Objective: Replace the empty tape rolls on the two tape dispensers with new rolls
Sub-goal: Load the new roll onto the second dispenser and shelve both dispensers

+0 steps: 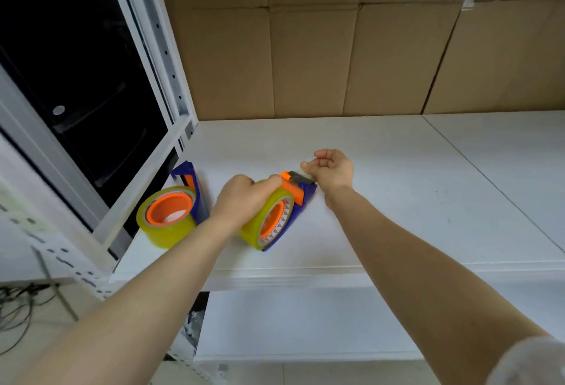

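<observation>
I take the white shelf (382, 201) as my landmark. Near its front left part my left hand (241, 198) is clamped over the top of a yellowish tape roll (269, 219), fingers curled tight around it; that roll sits on the blue and orange tape dispenser (298, 198), which lies on its side on the shelf with its cutter end pointing toward the shelf's back. My right hand (331, 170) hovers just beyond that cutter end, fingers loosely curled and slightly apart, thumb and forefinger near each other; I cannot tell whether they pinch a strip of tape, since nothing clear shows between them. At the shelf's left edge a second dispenser (191, 189) lies with its own yellowish roll (166, 216) around an orange hub, well clear of both hands. Flattened cardboard (336, 48) stands against the shelf's back, and a white perforated upright (159, 48) rises from its left rear corner.
</observation>
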Demonstrator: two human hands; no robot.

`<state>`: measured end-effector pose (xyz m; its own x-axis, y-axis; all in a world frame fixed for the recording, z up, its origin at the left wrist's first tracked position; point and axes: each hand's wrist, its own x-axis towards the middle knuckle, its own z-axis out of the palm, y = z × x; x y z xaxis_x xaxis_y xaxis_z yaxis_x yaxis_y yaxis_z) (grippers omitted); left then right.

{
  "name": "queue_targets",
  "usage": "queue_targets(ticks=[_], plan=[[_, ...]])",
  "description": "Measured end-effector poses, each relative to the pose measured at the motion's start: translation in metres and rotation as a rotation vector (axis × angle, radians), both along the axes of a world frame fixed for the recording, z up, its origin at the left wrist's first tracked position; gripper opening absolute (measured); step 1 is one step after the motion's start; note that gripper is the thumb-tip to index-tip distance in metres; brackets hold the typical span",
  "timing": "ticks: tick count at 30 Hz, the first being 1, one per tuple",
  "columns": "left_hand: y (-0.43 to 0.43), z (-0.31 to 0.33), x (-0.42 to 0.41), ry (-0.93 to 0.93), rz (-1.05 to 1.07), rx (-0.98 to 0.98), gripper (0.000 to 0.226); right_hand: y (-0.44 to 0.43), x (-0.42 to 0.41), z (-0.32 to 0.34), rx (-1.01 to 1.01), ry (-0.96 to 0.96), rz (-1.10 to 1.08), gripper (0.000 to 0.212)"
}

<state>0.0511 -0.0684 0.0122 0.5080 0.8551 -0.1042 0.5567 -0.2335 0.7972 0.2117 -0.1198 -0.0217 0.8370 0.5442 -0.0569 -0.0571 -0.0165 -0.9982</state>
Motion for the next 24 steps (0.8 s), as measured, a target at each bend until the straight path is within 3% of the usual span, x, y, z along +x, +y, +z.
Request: queue_targets(ticks=[5, 8, 21, 24], plan=[[-0.001, -0.002, -0.014, -0.222, -0.061, -0.261, 0.027, 0.000, -0.002, 0.006, 0.021, 0.038, -0.021, 0.027], [-0.002, -0.003, -0.022, -0.337, -0.070, -0.314, 0.019, 0.000, -0.003, 0.012, 0.018, 0.054, -0.031, 0.029], [-0.010, -0.013, -0.024, -0.487, 0.115, -0.280, 0.032, -0.002, 0.000, 0.012, -0.047, 0.100, -0.099, 0.034], [-0.011, -0.016, -0.025, -0.532, 0.133, -0.278, 0.033, -0.003, -0.004, 0.007, -0.045, 0.278, -0.042, 0.034]])
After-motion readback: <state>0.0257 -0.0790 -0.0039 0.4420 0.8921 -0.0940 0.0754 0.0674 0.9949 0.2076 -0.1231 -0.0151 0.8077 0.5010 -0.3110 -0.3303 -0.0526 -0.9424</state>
